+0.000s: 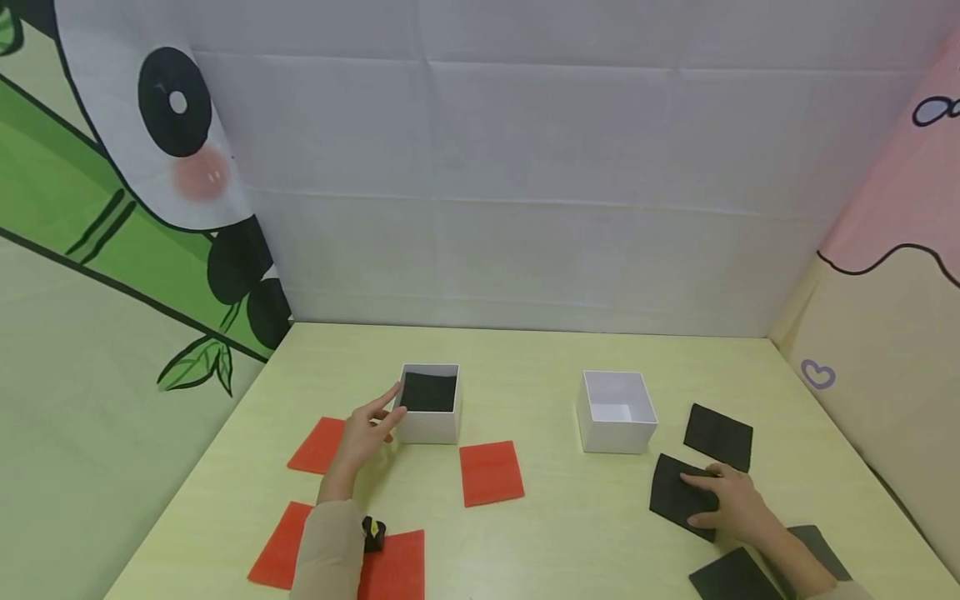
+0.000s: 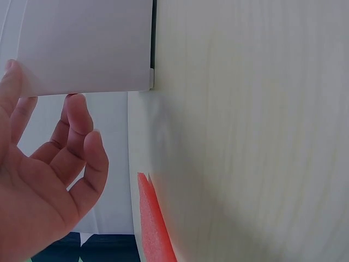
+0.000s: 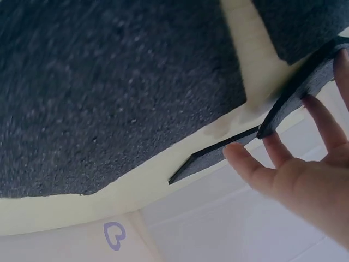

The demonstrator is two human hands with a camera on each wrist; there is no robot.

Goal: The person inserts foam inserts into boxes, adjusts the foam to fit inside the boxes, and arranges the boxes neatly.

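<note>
Holding black square (image 1: 670,493), touching box (image 1: 429,428)

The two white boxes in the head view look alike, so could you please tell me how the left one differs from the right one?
The left box has a black sheet in it, while the right box shows only its bare white inside. The left hand touches the left box; neither hand touches the right box. Both are white, open-topped and upright.

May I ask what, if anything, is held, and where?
The left hand holds a white box by its near left corner; right hand touches a black square, grip unclear.
</note>
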